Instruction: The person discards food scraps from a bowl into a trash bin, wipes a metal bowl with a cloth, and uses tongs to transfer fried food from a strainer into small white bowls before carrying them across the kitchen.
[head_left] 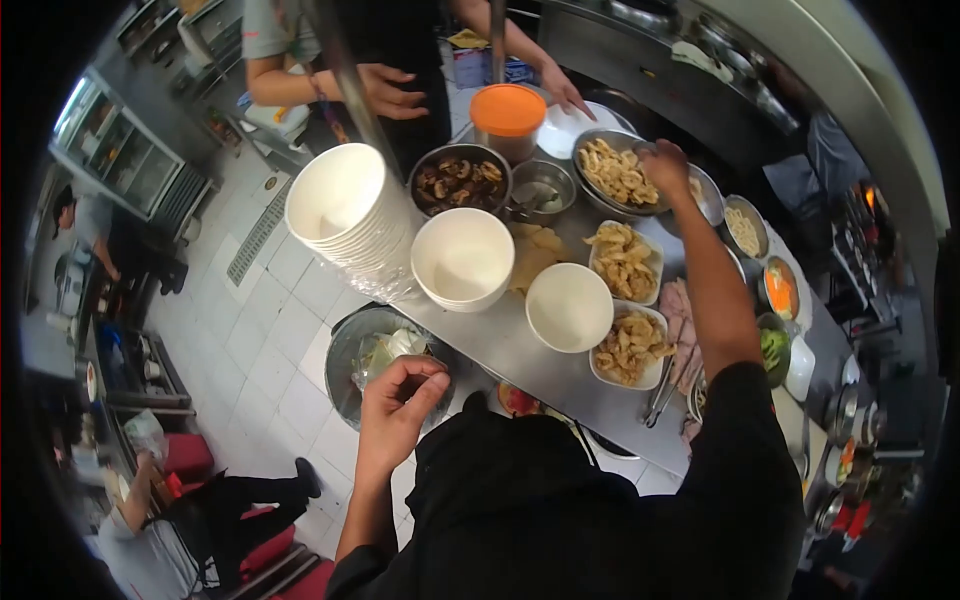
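My right hand (665, 168) reaches over the metal bowl of pale strips (612, 172), its fingertips bent down at the bowl's right side; what they hold, if anything, is hidden. My left hand (403, 400) hovers over a bin (345, 350), thumb and fingers pressed together, contents too small to make out. On the steel counter (450, 335) stand a tall stack of white bowls (345, 200), a shorter stack (463, 258) and a single white bowl (569, 308). Two square white dishes hold fried pieces (625, 260), (630, 348).
Across the counter, a co-worker's hands (565, 88) are near a white plate (580, 125). An orange-lidded tub (508, 110) stands beside a bowl of mushrooms (460, 182). Tongs (660, 395) and sliced meat (680, 320) lie at right. Another person (150, 530) sits at lower left.
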